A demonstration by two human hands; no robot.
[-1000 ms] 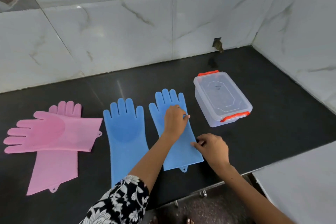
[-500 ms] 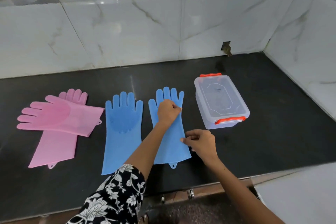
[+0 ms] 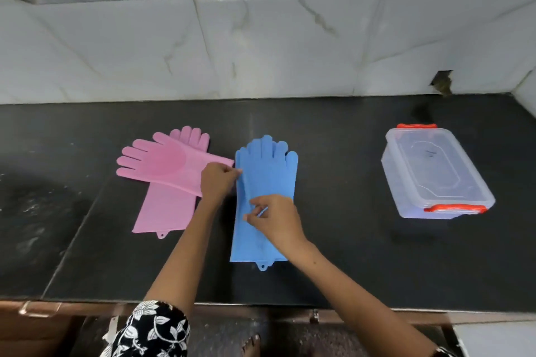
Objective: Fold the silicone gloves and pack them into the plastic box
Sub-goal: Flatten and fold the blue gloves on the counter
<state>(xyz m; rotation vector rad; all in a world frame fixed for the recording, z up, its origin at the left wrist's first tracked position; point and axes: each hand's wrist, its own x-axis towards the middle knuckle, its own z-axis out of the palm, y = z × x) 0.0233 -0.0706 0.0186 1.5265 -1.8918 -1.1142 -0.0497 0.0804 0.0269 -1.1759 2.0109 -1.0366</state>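
Note:
Two blue silicone gloves (image 3: pixel 269 171) lie stacked one on the other, fingers pointing to the wall, in the middle of the black counter (image 3: pixel 333 240). My left hand (image 3: pixel 217 182) pinches the stack's left edge near the palm. My right hand (image 3: pixel 275 220) pinches the top glove lower down, over the cuff part. Two pink gloves (image 3: pixel 165 171) lie crossed to the left, one over the other. The clear plastic box (image 3: pixel 435 174) with orange clips and its lid on stands at the right, away from both hands.
A marble-tiled wall rises behind the counter, and a side wall closes the far right corner. The counter's front edge (image 3: pixel 261 303) runs just below the gloves' cuffs, with cabinet fronts under it. A dusty patch marks the counter's left part.
The right blue glove has been carried left and laid on top of the other blue glove. Both hands moved left with it, and the view shifted so the box sits farther right.

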